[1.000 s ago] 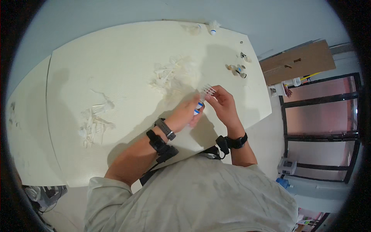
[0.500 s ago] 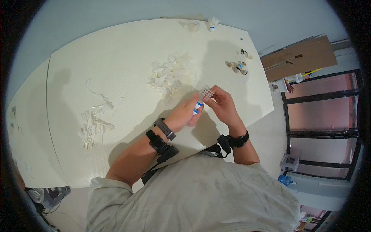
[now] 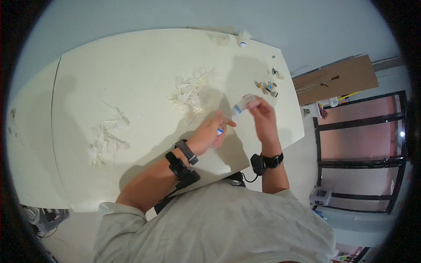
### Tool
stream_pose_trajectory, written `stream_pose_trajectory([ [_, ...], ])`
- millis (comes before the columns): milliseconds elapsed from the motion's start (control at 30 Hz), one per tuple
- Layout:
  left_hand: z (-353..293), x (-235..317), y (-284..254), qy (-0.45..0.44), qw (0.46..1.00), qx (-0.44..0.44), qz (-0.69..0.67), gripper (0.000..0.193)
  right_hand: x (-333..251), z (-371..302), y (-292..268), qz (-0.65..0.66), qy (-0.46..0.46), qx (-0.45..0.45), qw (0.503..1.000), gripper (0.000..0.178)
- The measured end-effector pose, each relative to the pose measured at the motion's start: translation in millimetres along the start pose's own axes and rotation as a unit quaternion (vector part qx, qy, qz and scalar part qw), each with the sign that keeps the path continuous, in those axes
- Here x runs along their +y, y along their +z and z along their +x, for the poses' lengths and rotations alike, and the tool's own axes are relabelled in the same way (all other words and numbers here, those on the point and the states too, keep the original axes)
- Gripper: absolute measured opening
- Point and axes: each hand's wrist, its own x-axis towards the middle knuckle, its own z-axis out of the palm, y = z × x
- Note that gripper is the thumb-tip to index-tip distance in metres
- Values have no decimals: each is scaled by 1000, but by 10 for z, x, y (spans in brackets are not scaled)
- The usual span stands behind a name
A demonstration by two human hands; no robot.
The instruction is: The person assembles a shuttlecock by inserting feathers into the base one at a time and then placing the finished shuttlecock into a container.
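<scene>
Two bare hands work above the white table (image 3: 149, 61). The right hand (image 3: 265, 115) pinches a pale shuttlecock (image 3: 242, 105) by its skirt end; the blue-banded end points toward the left hand (image 3: 206, 136), apart from it, and is blurred. The left hand, index finger extended, has its other fingers curled around a white, blue-banded piece (image 3: 220, 131). Black straps encircle both wrists. Beyond the left hand lies a heap of white feathers (image 3: 188, 94); a second feather heap (image 3: 107, 138) lies farther left. Near the right edge sits a cluster of small rounded pieces (image 3: 266, 88). A feathered shuttlecock (image 3: 244, 39) stands at the far edge.
</scene>
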Motion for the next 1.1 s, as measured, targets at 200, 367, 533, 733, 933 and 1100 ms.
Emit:
stream_pose_trajectory([
  [200, -11, 17, -27, -8, 1000, -1, 23, 70, 130, 791, -546, -149, -30, 182, 971, 21],
  [367, 13, -35, -2, 5, 1000, 9, 27, 70, 131, 864, -776, -228, -30, 250, 941, 27],
  [533, -36, -66, -15, -7, 1000, 12, -2, 70, -357, 431, -423, -97, -123, 231, 960, 22],
  [733, 44, -169, -46, -15, 998, 59, -14, 66, 80, -375, 334, -246, -82, -77, 963, 16],
  [933, -16, 9, 11, -31, 999, 41, -5, 65, 114, -392, 460, -229, -68, -21, 971, 19],
  [1100, -6, -61, -35, -24, 999, 31, -6, 66, 7, -347, 493, -266, -45, -52, 962, 14],
])
